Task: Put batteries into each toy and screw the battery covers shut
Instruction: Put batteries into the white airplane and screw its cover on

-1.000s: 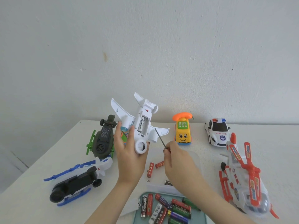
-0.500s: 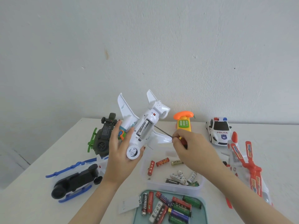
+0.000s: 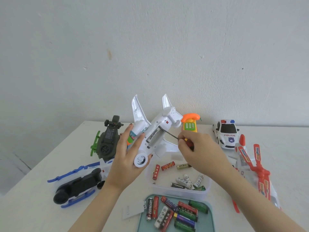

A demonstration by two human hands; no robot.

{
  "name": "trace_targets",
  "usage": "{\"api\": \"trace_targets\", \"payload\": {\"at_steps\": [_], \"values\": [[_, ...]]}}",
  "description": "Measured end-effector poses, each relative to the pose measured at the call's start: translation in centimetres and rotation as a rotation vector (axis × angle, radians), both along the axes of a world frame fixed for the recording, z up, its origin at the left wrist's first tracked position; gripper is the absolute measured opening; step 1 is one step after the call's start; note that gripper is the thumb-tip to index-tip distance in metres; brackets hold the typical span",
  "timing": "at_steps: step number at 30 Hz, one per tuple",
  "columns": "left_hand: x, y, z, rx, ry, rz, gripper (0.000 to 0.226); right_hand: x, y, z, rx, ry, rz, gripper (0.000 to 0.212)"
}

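- Fingers (image 3: 126,138) of left hand (image 3: 128,164) wrap white toy plane (image 3: 167,118), held belly-up above table (image 3: 275,134).
- Open bay shows battery (image 3: 153,135) marked "Heybright".
- Right hand (image 3: 199,151) pinches screwdriver (image 3: 169,133); tip at bay's far end.
- Clear tub (image 3: 207,190) and teal tray (image 3: 204,226) below hold loose cells (image 3: 184,165), some "EVEREADY".
- White cover plate (image 3: 133,210) lies on table beside tray.
- Car (image 3: 227,133) at right reads "POLICE".

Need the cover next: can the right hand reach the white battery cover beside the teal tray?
Probably yes. The battery cover lies flat and uncovered, left of the teal tray and right of the left forearm. But the right hand is holding the screwdriver.
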State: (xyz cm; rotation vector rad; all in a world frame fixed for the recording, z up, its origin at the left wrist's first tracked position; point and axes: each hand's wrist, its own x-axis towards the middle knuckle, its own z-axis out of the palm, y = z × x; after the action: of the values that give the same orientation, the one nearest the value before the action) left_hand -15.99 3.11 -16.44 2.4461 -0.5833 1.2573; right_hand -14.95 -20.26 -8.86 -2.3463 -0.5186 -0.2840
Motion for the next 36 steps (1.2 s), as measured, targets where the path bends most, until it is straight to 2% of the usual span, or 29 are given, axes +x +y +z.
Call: {"api": "trace_targets", "payload": {"at_steps": [5, 9, 14, 20, 25, 31, 36], "values": [[0.2, 0.1, -0.3, -0.019, -0.003, 0.012, 0.058, -0.6, -0.8, 0.7, -0.147, -0.11, -0.017, 0.014], [0.5, 0.2, -0.3, -0.041, -0.01, 0.032, 0.061, -1.3, -1.1, 0.4, -0.196, -0.092, -0.048, 0.016], [0.7, -0.4, -0.2, 0.026, -0.044, 0.028, 0.06, -1.8, -0.8, 0.3, -0.259, -0.054, -0.101, 0.019], [0.9, -0.7, -0.2, 0.07, -0.058, 0.04, 0.064, -2.5, 0.0, 0.7, -0.183, -0.02, -0.064, 0.019], [0.6, -1.0, 0.0, 0.006, -0.025, 0.001, 0.058, -2.7, 0.5, 1.0, -0.139, 0.052, 0.05, 0.016], [0.3, -1.5, 0.5, -0.013, -0.021, -0.017, 0.058, -2.3, 0.8, 0.7, -0.065, 0.103, 0.067, 0.018], [0.5, -2.8, 0.6, -0.158, -0.014, -0.005, 0.059, -3.2, 2.5, -0.4, -0.095, 0.062, 0.048, 0.018]]}}
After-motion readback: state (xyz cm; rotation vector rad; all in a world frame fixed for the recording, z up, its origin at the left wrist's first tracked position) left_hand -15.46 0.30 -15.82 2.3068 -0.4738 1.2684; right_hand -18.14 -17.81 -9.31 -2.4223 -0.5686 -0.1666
